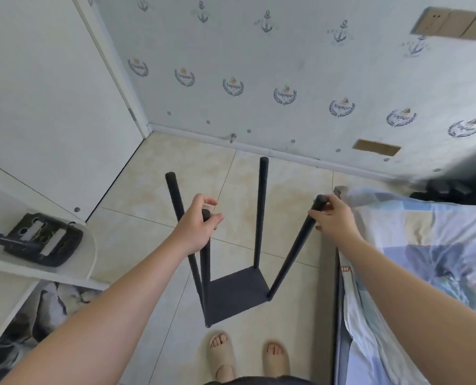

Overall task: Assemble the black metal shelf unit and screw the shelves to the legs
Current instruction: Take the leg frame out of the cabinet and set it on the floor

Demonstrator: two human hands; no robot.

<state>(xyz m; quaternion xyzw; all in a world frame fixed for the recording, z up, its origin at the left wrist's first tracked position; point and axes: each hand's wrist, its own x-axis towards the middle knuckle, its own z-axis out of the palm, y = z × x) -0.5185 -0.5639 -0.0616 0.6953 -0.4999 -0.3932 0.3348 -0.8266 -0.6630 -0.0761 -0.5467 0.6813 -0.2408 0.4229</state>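
The black metal shelf unit point(237, 290) stands on the tiled floor point(153, 176) directly ahead of my slippers point(223, 354), between a white side shelf point(88, 245) on the left and the bed point(425, 245) on the right. It comprises one square shelf panel point(231, 304) at floor level and four legs rising from its corners. My left hand point(200, 223) is curled round the top of the near-left leg point(205, 270); the leg's end cap shows between thumb and fingers. My right hand point(334, 220) grips the top of the near-right leg point(292, 251), fingertips closed just under its cap. The hands are well apart, one per leg. The far-left leg point(175, 195) and the far-right leg point(262, 207) stand untouched. The only carrier in view, the white side shelf, holds one black device point(42, 240) with pale strips on its face and a cable running off the left edge; it resembles a power strip, but I cannot confirm this. The joints where legs meet panel are too dark to show any fasteners. The far-left leg's lower end is hidden behind the near-left leg. A dark blurred object point(453, 184) beyond the bed cannot be identified. The wall sockets point(453, 23) at upper right are smeared, and the bed is cut off by the frame edge.
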